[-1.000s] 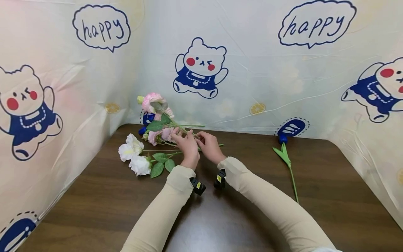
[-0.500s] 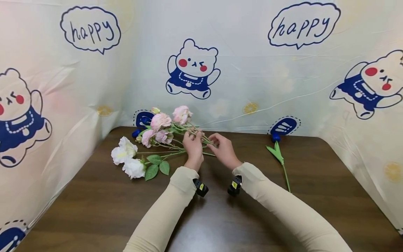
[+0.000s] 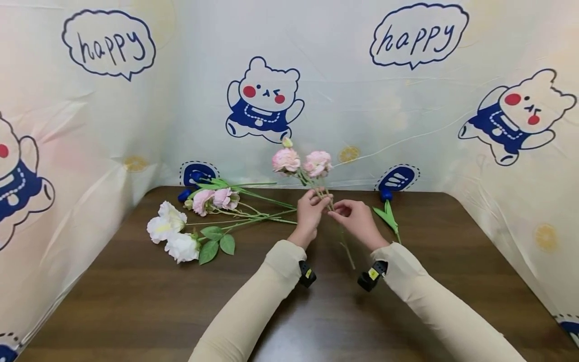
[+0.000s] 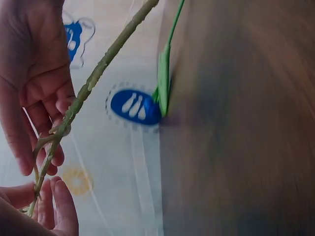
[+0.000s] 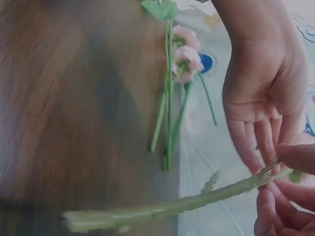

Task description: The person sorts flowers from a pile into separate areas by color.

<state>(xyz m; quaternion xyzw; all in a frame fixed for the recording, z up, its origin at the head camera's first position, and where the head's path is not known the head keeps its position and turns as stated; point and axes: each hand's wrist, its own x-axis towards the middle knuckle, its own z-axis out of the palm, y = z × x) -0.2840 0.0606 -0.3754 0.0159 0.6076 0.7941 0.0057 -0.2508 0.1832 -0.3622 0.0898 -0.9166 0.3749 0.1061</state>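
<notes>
Since half a second ago, a pink flower (image 3: 318, 164) with two blooms has moved rightward, away from the pile at the table's left, and now stands more upright, raised above the middle of the table (image 3: 149, 301) near its far edge. The left hand (image 3: 310, 215) holds its stem (image 5: 162, 209) just below the blooms, thumb and fingers clamped on it. The right hand (image 3: 359, 221) pinches the stem lower down, thumb and fingertips together around it. At the table's far left lie other pink flowers (image 3: 225, 198), white flowers (image 3: 181, 246) and blue flowers (image 3: 184, 195). A single blue tulip (image 3: 390, 217) lies at the table's right. Behind the table hangs a printed cloth (image 3: 217, 30).
</notes>
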